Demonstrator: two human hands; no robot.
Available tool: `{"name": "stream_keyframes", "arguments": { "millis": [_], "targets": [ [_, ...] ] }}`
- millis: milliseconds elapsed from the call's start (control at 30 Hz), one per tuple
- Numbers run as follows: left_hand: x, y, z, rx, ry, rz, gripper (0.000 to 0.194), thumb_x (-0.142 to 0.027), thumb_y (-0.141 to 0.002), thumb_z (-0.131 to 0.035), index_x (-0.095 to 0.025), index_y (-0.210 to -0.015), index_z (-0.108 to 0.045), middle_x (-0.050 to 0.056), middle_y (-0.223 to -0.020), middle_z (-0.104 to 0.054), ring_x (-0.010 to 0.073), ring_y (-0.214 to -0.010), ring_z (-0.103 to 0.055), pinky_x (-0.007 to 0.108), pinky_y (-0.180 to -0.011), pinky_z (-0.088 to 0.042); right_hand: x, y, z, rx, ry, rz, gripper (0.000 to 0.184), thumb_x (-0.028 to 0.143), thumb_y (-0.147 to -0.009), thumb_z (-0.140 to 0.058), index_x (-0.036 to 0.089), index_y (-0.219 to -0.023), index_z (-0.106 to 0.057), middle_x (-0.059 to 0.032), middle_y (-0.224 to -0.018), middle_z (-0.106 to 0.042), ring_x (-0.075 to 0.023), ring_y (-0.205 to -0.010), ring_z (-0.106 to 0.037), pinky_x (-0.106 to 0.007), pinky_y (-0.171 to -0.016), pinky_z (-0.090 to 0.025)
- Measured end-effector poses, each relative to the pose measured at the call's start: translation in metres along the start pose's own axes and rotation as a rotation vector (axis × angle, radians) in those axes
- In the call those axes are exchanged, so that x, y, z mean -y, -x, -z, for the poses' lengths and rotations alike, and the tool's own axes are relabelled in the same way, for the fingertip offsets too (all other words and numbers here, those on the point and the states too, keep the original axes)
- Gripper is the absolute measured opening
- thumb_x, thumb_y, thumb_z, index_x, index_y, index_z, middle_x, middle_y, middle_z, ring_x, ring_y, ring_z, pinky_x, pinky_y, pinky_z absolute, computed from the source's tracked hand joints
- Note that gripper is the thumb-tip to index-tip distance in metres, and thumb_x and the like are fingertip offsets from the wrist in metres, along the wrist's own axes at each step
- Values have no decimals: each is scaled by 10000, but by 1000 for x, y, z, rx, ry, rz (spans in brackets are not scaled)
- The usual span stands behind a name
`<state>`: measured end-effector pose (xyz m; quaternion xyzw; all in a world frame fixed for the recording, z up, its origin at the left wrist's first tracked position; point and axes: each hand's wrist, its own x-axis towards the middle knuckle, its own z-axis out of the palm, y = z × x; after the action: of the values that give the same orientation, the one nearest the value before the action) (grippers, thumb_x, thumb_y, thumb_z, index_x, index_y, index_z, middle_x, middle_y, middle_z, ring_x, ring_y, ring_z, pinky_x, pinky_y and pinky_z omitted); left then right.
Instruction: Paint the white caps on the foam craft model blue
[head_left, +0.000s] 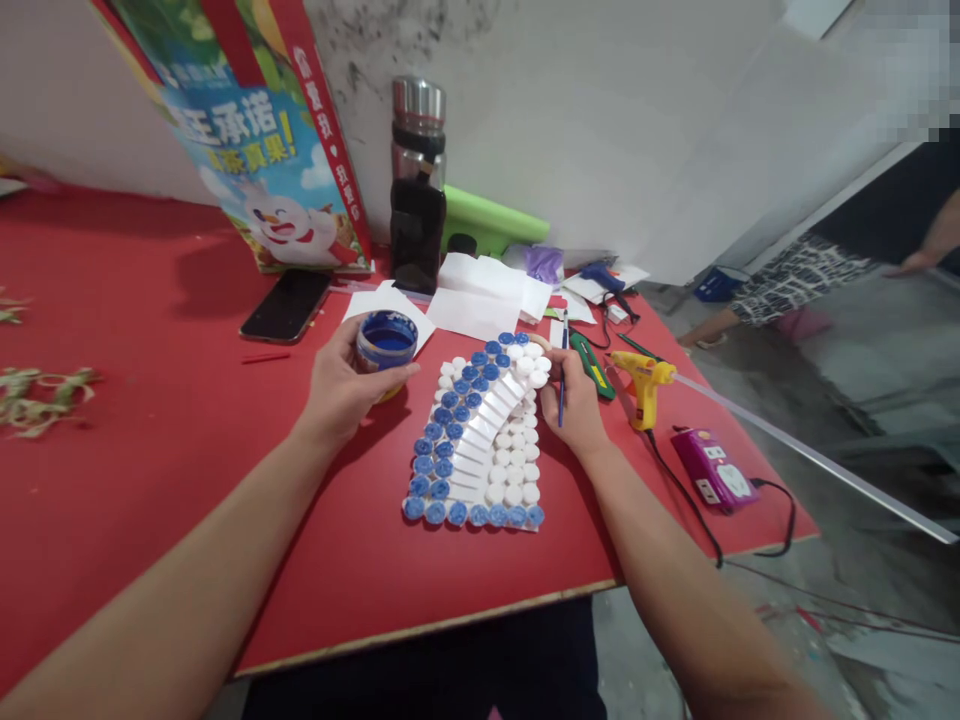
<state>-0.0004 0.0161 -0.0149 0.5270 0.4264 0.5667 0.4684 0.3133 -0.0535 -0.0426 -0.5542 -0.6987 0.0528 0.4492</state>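
My left hand point(337, 385) is wrapped round a small open jar of blue paint point(387, 340), held just above the table with dried paint on its rim. In my right hand point(577, 400) a thin blue-handled paintbrush point(564, 350) stands nearly upright, pinched between the fingers. Those fingers are also at the upper right edge of a craft panel point(472, 440); whether they grip it I cannot tell. Rows of small round discs cover the panel, blue along the left and bottom, white at the upper right and lower right. A curved band of white strips runs between them.
On the red table point(150, 480) are a phone point(286, 305), a bottle point(418, 200), a printed bag point(277, 170) and white papers point(487, 295). To the right lie a green cutter point(592, 366), a yellow glue gun point(642, 385) and a purple power box point(716, 468). Another person stands beyond.
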Motion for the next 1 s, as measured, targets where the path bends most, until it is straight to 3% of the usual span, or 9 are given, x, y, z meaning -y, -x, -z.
{"name": "stream_keyframes", "arguments": {
  "millis": [333, 533, 767, 1000],
  "targets": [
    [-2, 0, 0, 23, -17, 24, 653, -303, -536, -1046, -252, -1121, -761, 66, -1105, -815, 316, -1041, -774, 502, -1020, -650, 0, 0, 0, 33, 25, -43, 338, 212, -868, -598, 265, -1197, -538, -26, -920, -732, -202, -694, -636, -353, -676, -545],
    [-1, 2, 1, 3, -44, 3, 685, -312, -520, -1051, -232, -1131, -750, 67, -1124, -809, 313, -1059, -771, 473, -1008, -653, -1, -1, 3, 67, 13, -57, 293, 290, -876, -629, 267, -1160, -563, 4, -850, -694, -188, -631, -569, -345, -643, -511],
    [-3, 3, 1, 0, -40, 4, 660, -324, -529, -1042, -231, -1105, -734, 57, -1089, -801, 306, -1039, -767, 447, -977, -650, -4, -4, 3, 108, -27, -60, 286, 416, -915, -647, 261, -1151, -597, -29, -899, -734, -239, -768, -667, -369, -714, -545],
    [0, 0, 2, 7, -34, -35, 671, -313, -521, -1048, -231, -1117, -752, 66, -1124, -810, 323, -1073, -778, 467, -1005, -654, -3, 6, 19, 96, 43, -112, 183, 405, -964, -658, 258, -1069, -627, -9, -844, -729, -210, -714, -639, -341, -685, -534]
  ]
}}
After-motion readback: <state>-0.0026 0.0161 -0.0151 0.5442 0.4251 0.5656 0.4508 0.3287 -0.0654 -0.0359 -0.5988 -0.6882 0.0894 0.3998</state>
